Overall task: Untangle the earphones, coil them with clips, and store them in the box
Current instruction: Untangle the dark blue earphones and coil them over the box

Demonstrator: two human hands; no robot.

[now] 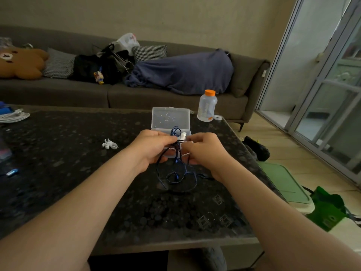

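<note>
Earphones (176, 160), on a dark blue cord, hang in a bunch between the two hands above the table (78, 173), with their loose loops trailing onto the surface below. At the far left edge of the table lies a coil of white cable (13, 116), well apart from the work. Nearer, a spare white clip (110, 144) lies left of the hands, apparently kept within reach for a later coil. The left hand (154, 147) has its grip clamped on the gathered cord, fingers curled round it, likely to keep the bunch from springing open. At the top of the bunch sits a second white clip (182, 136). The right hand (203, 149) pinches the cord just beside it, probably working the clip on, though I cannot tell whether it is fastened. Behind the hands the clear box (171, 118) stands with its lid up, ready to take the coil. A bottle (207, 106) stands to its right.
</note>
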